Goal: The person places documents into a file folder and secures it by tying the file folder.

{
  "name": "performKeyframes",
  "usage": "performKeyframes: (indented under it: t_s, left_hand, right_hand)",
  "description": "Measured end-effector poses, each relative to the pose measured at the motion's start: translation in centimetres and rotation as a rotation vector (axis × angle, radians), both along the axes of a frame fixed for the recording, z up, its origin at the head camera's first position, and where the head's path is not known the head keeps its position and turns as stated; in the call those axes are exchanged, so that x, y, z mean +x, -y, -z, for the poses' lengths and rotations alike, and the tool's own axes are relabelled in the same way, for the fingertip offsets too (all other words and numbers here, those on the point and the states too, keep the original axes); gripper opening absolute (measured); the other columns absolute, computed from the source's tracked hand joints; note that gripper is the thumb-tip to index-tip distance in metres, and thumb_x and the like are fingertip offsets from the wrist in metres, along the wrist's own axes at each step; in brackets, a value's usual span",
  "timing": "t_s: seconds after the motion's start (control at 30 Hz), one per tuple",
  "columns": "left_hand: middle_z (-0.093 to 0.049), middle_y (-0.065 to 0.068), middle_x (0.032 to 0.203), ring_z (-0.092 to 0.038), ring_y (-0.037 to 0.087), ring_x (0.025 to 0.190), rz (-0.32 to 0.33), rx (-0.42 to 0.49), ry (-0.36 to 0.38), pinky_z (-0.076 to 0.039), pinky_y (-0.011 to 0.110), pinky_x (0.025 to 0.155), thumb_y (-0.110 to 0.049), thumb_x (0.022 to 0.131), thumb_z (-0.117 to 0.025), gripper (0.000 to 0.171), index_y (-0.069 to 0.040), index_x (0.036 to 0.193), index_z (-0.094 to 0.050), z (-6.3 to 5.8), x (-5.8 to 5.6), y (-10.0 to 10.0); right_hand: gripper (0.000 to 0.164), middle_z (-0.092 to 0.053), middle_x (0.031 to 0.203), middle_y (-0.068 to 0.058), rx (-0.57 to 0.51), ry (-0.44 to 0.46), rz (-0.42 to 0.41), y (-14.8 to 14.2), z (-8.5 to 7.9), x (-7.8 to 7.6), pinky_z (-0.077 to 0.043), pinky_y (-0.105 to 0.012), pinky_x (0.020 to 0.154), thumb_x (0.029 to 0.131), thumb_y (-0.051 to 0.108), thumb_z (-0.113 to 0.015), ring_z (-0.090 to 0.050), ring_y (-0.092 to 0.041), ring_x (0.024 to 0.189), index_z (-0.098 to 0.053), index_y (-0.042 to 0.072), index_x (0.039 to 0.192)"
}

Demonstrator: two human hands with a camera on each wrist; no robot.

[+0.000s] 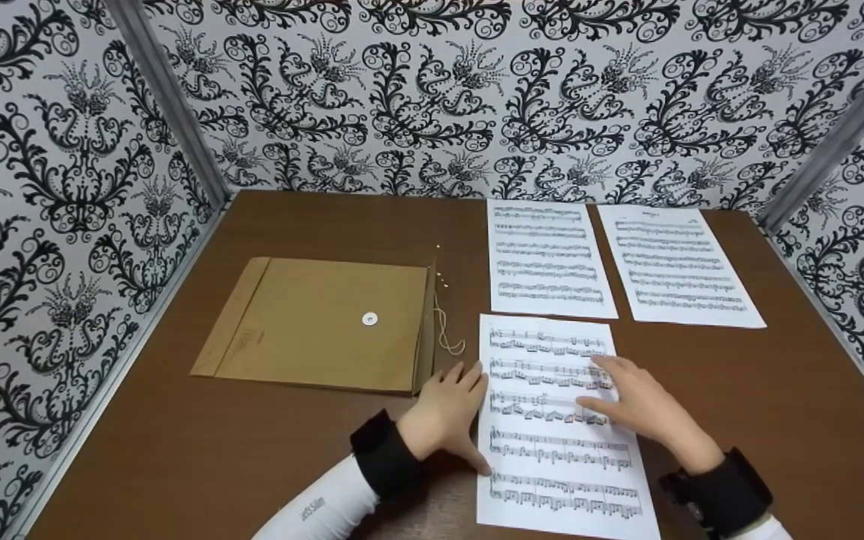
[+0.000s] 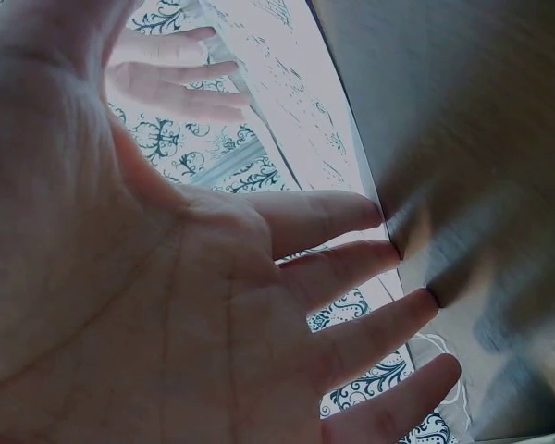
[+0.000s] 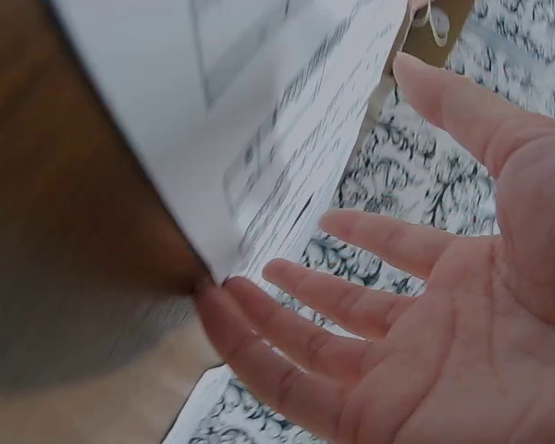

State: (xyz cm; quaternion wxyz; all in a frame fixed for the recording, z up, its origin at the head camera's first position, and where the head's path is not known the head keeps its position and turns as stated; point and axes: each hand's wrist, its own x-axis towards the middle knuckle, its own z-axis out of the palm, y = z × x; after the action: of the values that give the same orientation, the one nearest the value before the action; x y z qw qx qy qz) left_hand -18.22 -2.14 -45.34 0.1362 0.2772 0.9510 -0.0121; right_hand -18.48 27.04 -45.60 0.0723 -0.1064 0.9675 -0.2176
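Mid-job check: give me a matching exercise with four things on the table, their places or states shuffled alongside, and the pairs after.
Things
1. Envelope
2. White disc
3. String
4. Nearest music sheet

Places and states
A. Loosely curved, just right of a brown edge
B. Partly covered by the right hand in the head view
C. Brown and flat, left of all the sheets
D. Small and round, on a brown surface

Pairs: 1-C, 2-D, 3-A, 4-B

L/R hands at nr music pg.
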Motion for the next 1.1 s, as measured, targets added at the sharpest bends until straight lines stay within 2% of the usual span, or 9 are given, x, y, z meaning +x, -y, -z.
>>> performKeyframes:
  t_s: [0.1,0.23,0.37,0.53,0.7,0.93,1.1]
  left_hand:
    - [-0.030,0.006,0.170,-0.036,0.030,0.155,-0.004,0.006,0.005,-0.040,0.044,0.122,-0.073,0.061,-0.086,0.128,-0.011,0.160,-0.033,-0.1,0.1,0.1]
    - [-0.030,0.005,0.170,-0.035,0.030,0.155,-0.008,0.007,0.007,-0.040,0.044,0.121,-0.073,0.060,-0.086,0.129,-0.012,0.160,-0.033,-0.1,0.1,0.1]
    - [-0.030,0.006,0.170,-0.036,0.030,0.155,-0.008,0.011,0.003,-0.041,0.045,0.121,-0.073,0.059,-0.086,0.130,-0.011,0.160,-0.033,0.0,0.1,0.0]
    - [-0.030,0.006,0.170,-0.035,0.031,0.155,-0.008,0.014,0.004,-0.040,0.045,0.122,-0.073,0.059,-0.087,0.130,-0.011,0.160,-0.033,0.0,0.1,0.0]
    - [-0.029,0.006,0.170,-0.035,0.030,0.156,-0.008,0.008,0.006,-0.038,0.046,0.123,-0.073,0.059,-0.086,0.131,-0.011,0.161,-0.032,-0.1,0.1,0.1]
    - [-0.030,0.006,0.170,-0.035,0.030,0.156,-0.003,0.005,0.003,-0.039,0.045,0.122,-0.074,0.060,-0.086,0.130,-0.011,0.161,-0.033,0.0,0.0,0.1]
    - [-0.031,0.007,0.170,-0.036,0.031,0.155,0.013,0.003,-0.011,-0.041,0.045,0.120,-0.075,0.060,-0.085,0.129,-0.011,0.160,-0.034,0.1,0.0,0.1]
  right_hand:
    - [0.080,-0.049,0.145,-0.040,-0.061,0.016,0.016,-0.7,-0.1,-0.8,-0.045,-0.067,0.105,0.093,0.040,-0.073,-0.049,-0.058,0.133,-0.044,-0.013,0.146]
    - [0.084,-0.050,0.143,-0.041,-0.100,0.057,0.056,-1.7,-0.1,-1.8,-0.050,-0.062,0.100,0.096,0.042,-0.070,-0.052,-0.057,0.131,-0.038,-0.015,0.148]
    - [0.081,-0.054,0.141,-0.039,-0.134,0.078,0.093,-2.3,0.0,-2.7,-0.054,-0.058,0.097,0.098,0.041,-0.067,-0.057,-0.054,0.127,-0.036,-0.013,0.151]
    - [0.075,-0.050,0.147,-0.037,-0.183,0.079,0.120,-2.9,0.1,-3.5,-0.052,-0.059,0.100,0.100,0.037,-0.066,-0.057,-0.053,0.128,-0.039,-0.012,0.149]
    - [0.073,-0.048,0.148,-0.038,-0.217,0.075,0.129,-3.1,0.3,-4.0,-0.054,-0.058,0.099,0.100,0.035,-0.065,-0.058,-0.054,0.126,-0.040,-0.014,0.148]
    - [0.076,-0.041,0.153,-0.038,-0.324,0.127,0.143,-3.4,0.4,-4.2,-0.059,-0.038,0.090,0.100,0.034,-0.065,-0.059,-0.050,0.127,-0.035,-0.015,0.151]
    - [0.079,-0.036,0.155,-0.040,-0.372,0.150,0.156,-3.9,0.6,-4.2,-0.061,-0.035,0.089,0.101,0.034,-0.064,-0.057,-0.051,0.128,-0.030,-0.015,0.153]
